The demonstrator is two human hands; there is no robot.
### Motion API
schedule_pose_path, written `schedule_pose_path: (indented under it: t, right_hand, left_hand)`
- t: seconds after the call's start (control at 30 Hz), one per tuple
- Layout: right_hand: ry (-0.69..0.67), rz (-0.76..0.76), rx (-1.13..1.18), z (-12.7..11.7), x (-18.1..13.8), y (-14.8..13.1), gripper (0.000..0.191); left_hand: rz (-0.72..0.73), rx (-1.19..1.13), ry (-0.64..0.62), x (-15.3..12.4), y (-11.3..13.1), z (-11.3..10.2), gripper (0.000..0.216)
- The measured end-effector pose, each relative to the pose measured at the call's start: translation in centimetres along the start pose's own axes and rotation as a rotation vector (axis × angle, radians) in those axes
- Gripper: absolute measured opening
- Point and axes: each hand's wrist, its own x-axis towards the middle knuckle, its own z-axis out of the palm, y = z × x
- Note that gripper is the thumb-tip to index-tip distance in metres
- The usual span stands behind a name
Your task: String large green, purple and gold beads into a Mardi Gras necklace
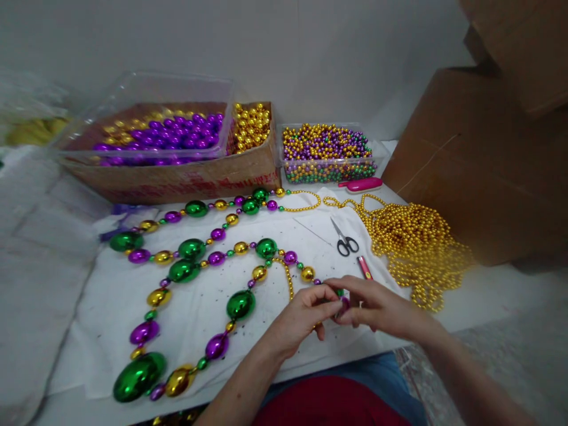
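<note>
A bead necklace (191, 248) of shiny green, purple and gold beads winds over the white cloth. One end of it reaches both of my hands near the cloth's front right part. My left hand (306, 313) is closed in a pinch at the strand, thumb and forefinger together. Bent around a purple bead (344, 306) are the fingers of my right hand (377, 302), which partly hide it. A small green bead (340, 292) shows just above. A thin gold bead chain (289, 278) hangs beside my left hand.
Black-handled scissors (346, 244), a red lighter (364, 268) and a long needle (313, 232) lie beyond my hands. Right of them is a heap of gold bead chain (412, 236). Behind stand a bead-filled carton (186, 180), a clear tub (328, 163) and a pink tool (364, 185).
</note>
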Motion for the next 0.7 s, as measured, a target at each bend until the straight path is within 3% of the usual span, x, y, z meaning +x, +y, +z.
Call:
schedule_pose_path:
  t: [0.07, 0.13, 0.2, 0.27, 0.33, 0.37, 0.47, 0.57, 0.63, 0.7]
  right_hand:
    - [0.059, -0.062, 0.024, 1.0, -1.6, -1.0, 0.009]
    - [0.143, -0.057, 0.009, 1.2, -2.9, -1.1, 0.017]
    - [0.134, -0.027, 0.023, 0.5, -4.9, -0.4, 0.023]
    - [0.067, 0.084, 0.035, -0.8, -8.0, 1.3, 0.029]
    - [-0.045, 0.327, 0.004, -2.2, -11.8, 3.9, 0.035]
    - [-0.019, 0.452, -0.096, -2.8, -13.6, 5.3, 0.031]
    - [0.35, 0.666, -0.552, -3.6, -16.2, 8.5, 0.024]
    - [0.477, 0.536, -0.551, -2.5, -13.0, 8.8, 0.031]
    - [0.482, 0.442, -0.496, -1.1, -8.6, 8.2, 0.029]
    - [0.512, 0.475, -0.56, 0.1, -3.9, 7.8, 0.031]
  left_hand:
    - [0.008, 0.016, 0.011, 0.2, -0.1, 0.4, 0.025]
    - [0.003, 0.036, 0.017, 0.3, -0.2, 0.7, 0.024]
    - [-0.003, 0.036, 0.025, 0.2, -0.3, 0.9, 0.023]
    - [0.0, -0.005, 0.032, -0.1, -0.3, 0.9, 0.024]
    - [0.017, -0.06, 0.047, -0.4, -0.4, 0.9, 0.023]
    - [0.022, -0.086, 0.055, -0.6, -0.6, 0.8, 0.023]
    - [0.026, -0.16, 0.079, -0.9, -1.1, 0.9, 0.022]
    - [0.047, -0.226, 0.102, -1.0, -1.6, 1.2, 0.023]
    - [0.064, -0.237, 0.132, -1.0, -1.9, 1.4, 0.022]
    - [0.077, -0.23, 0.163, -1.1, -2.1, 1.5, 0.022]
